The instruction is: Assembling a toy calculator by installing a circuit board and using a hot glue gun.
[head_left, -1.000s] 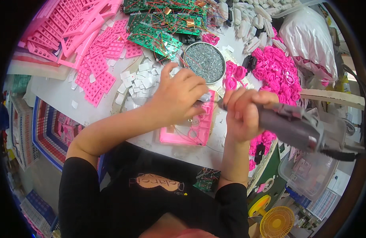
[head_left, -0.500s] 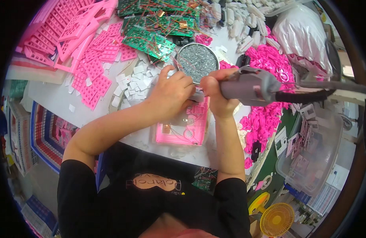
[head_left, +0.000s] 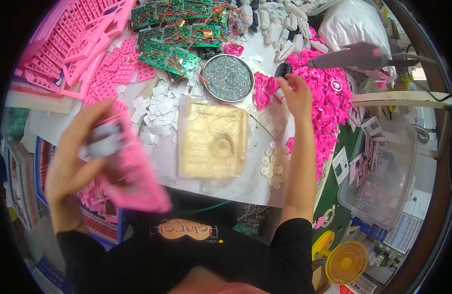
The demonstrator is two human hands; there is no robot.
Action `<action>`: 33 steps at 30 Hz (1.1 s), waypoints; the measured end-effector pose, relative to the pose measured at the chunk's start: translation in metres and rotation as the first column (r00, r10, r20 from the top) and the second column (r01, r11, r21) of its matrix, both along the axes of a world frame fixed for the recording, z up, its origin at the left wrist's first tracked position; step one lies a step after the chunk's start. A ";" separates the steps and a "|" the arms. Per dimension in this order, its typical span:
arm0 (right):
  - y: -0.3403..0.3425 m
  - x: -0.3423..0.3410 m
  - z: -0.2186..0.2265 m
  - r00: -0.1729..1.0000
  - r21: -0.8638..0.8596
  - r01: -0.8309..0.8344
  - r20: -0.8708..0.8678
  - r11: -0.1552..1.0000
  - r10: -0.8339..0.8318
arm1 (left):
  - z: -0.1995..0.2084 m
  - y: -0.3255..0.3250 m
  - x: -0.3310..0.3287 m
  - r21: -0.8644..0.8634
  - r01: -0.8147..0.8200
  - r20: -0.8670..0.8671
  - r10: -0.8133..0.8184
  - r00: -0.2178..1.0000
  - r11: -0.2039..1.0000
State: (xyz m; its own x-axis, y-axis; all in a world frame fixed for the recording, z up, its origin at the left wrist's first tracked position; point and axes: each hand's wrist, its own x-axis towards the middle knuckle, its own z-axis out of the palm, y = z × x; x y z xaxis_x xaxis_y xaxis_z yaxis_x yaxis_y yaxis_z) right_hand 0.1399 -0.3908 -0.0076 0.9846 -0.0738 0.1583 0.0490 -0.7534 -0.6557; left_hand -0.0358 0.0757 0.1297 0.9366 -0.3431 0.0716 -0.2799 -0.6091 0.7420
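Note:
My left hand [head_left: 71, 161] grips a pink plastic housing [head_left: 138, 181] by its side, tilted and smeared by motion, off to the left above the striped bag. A greyish-white part shows inside the housing, too blurred to make out. My right hand [head_left: 300, 98] is beside the heap of pink plastic parts [head_left: 329, 93], its fingers apart and nothing seen in them. Above it, a grey electric screwdriver [head_left: 351, 57] hangs free on its cord. Between my hands lies a yellowish, plastic-wrapped block [head_left: 206, 147] with a round hollow, on the white tabletop.
A round tin of small screws [head_left: 228, 78] stands behind the block. Green circuit boards [head_left: 169, 56] with wires, white square pieces [head_left: 160, 108] and pink keypads [head_left: 123, 68] lie at the back left. Whitish discs [head_left: 272, 164] lie near my right forearm; a striped bag [head_left: 101, 223] is at left.
My left hand has lifted the pink housing off the block and carried it left. My right hand has let go of the screwdriver, which now hangs higher and to the right.

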 end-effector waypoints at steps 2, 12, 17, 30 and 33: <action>0.010 -0.006 -0.008 0.999 -0.028 0.036 -0.029 0.999 -0.036 | 0.013 0.058 -0.020 0.209 0.115 -0.098 -0.096 0.991 0.971; 0.073 -0.101 0.021 0.754 -0.078 -0.412 0.530 0.908 0.388 | -0.051 0.032 -0.069 0.165 -0.188 -0.300 0.231 0.926 0.968; 0.120 -0.175 0.029 0.712 -0.123 -0.533 0.470 0.837 0.522 | -0.095 -0.103 -0.017 -0.562 -0.272 -0.703 -0.277 0.655 0.781; 0.102 -0.171 0.023 0.910 -0.199 -0.407 -0.006 0.892 0.414 | -0.114 -0.143 0.021 -0.092 0.162 -0.324 -0.184 0.928 0.982; 0.103 -0.158 0.005 0.930 -0.316 -0.329 0.053 0.890 0.363 | -0.140 -0.150 0.013 0.036 0.277 0.263 -0.276 0.924 0.960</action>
